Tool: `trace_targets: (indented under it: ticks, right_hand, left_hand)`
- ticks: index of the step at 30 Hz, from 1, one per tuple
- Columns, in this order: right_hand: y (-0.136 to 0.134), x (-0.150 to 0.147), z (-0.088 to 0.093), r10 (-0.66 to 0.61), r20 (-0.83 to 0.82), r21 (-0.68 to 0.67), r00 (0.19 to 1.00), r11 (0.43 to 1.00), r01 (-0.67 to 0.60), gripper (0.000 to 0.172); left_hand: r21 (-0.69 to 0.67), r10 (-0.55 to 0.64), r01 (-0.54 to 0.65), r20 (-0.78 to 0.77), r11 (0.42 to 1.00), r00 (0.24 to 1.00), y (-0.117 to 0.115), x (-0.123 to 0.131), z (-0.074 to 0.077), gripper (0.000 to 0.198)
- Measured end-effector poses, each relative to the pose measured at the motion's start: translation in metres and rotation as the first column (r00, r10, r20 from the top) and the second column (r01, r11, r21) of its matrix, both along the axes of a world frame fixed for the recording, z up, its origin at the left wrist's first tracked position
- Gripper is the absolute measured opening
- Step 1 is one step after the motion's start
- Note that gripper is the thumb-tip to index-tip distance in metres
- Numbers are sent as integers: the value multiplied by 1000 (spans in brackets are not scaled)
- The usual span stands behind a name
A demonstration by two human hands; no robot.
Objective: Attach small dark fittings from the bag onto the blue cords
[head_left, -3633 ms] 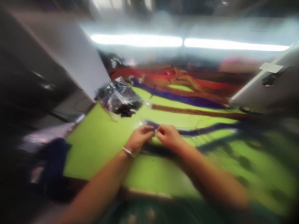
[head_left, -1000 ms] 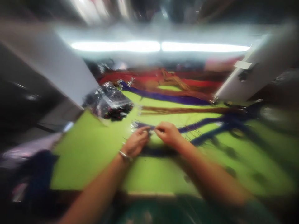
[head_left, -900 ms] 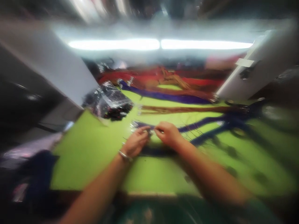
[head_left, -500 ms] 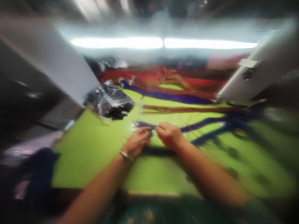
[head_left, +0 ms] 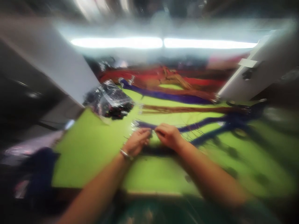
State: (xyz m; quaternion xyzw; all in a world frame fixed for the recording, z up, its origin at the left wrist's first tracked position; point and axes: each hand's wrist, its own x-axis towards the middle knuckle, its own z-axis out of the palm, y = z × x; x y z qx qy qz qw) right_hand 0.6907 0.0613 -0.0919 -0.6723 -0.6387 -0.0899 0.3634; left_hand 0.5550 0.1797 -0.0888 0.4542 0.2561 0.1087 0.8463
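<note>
My left hand point(head_left: 137, 140), a bracelet at its wrist, is closed in a pinch on a small dark connector point(head_left: 150, 132). Fingertip to fingertip with it, my right hand point(head_left: 169, 135) is closed too, pinching what looks like a thin wire; its tip is hidden by the fingers. Just behind both hands lies a bundle of dark blue wires point(head_left: 193, 126) with shiny metal ends point(head_left: 135, 124) at the left. Another dark bundle point(head_left: 158, 151) passes beneath my hands on the green tabletop point(head_left: 93, 161).
A clear plastic bag of black parts point(head_left: 114, 102) lies at the back left. Brown wires point(head_left: 182, 109), purple wires point(head_left: 173, 95) and red wires point(head_left: 140, 74) stretch across the back. Pale side panels point(head_left: 63, 65) flank the bench, under a lit tube point(head_left: 116, 42).
My right hand has shifted slightly, opening a small gap from the left fingertips. The left hand has barely moved, and its dark connector stays in the pinch.
</note>
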Motion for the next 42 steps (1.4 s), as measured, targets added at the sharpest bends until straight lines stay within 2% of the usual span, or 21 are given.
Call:
trace_targets:
  ticks: [6, 10, 19, 24, 28, 30, 33, 36, 39, 41, 42]
  right_hand:
    - [-2, -2, 1, -68, 309, 36, 949, 998, 60, 23]
    - [-2, -2, -1, -56, 354, 54, 934, 998, 40, 23]
    - [0, -8, -9, -37, 250, 12, 967, 999, 35, 22]
    - [1, -7, -11, -22, 145, -21, 989, 999, 25, 19]
    - [-6, 4, 6, 26, -12, -18, 1000, 999, -27, 11]
    - [-12, 11, 22, -10, -144, 52, 989, 998, 18, 10]
    - [-23, 19, 51, -159, -358, 171, 920, 958, 232, 15]
    - [-29, 27, 81, -219, -468, 133, 856, 940, 314, 18]
    - [-26, 39, 107, -208, -420, -31, 883, 976, 215, 18]
    - [-17, 44, 119, -136, -297, -210, 945, 975, 74, 15]
    - [-11, 44, 122, -76, -224, -312, 972, 950, 2, 14]
  left_hand:
    - [2, -54, 54, 30, 999, 998, 3, -1, -4, 26]
    - [14, -68, 67, 24, 998, 997, 4, -2, -5, 24]
    - [77, -96, 97, -15, 992, 995, 4, -2, -7, 25]
    - [125, -66, 68, -19, 990, 998, -1, 0, -8, 30]
    - [206, -28, 37, -47, 978, 998, -4, -2, 5, 37]
    - [283, -14, 25, -40, 959, 999, -8, -3, 16, 39]
    - [408, -45, 36, 13, 912, 999, -30, 3, 31, 37]
    - [501, -149, 69, 122, 863, 981, -74, 24, 33, 31]
    - [672, -328, 140, 161, 727, 931, -128, 55, 23, 26]
    - [695, -361, 192, 103, 692, 927, -157, 76, 17, 24]
    - [698, -377, 207, 96, 685, 921, -168, 85, 15, 23]
